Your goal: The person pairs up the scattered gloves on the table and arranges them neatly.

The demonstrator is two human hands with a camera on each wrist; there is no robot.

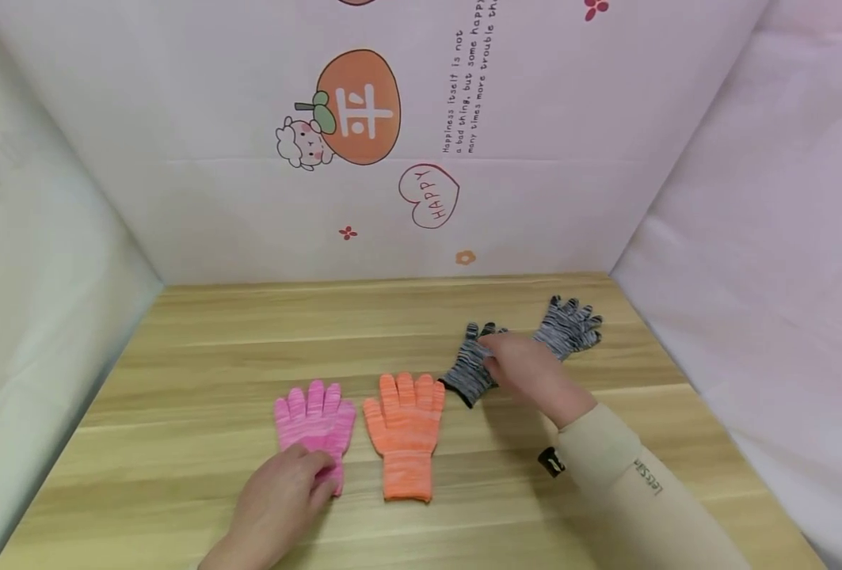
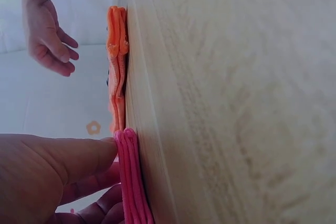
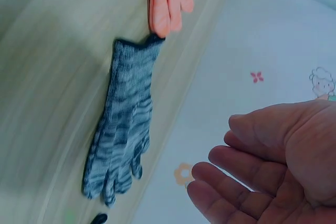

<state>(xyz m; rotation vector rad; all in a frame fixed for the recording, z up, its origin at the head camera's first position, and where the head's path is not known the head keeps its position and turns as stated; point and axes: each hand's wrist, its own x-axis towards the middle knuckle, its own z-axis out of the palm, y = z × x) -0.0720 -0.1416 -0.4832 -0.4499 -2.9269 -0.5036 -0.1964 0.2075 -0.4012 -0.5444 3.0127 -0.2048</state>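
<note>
Pink knit gloves [image 1: 315,423] lie at the left, fingers pointing away, their layers stacked in the left wrist view. My left hand [image 1: 278,495] rests its thumb and fingertips on them near the cuff, fingers loosely bent. Beside them lie orange gloves [image 1: 408,435], also layered. My right hand [image 1: 535,372] hovers over a grey-and-black knit glove [image 3: 123,114], fingers relaxed and apart from it in the right wrist view. A second grey-and-black glove [image 1: 569,326] lies farther back to the right, partly hidden behind the right hand.
The wood-grain table [image 1: 228,332] is bounded by a printed white back wall [image 1: 235,214] and white side sheets. A small black item [image 1: 551,461] shows beside the right sleeve [image 1: 627,467].
</note>
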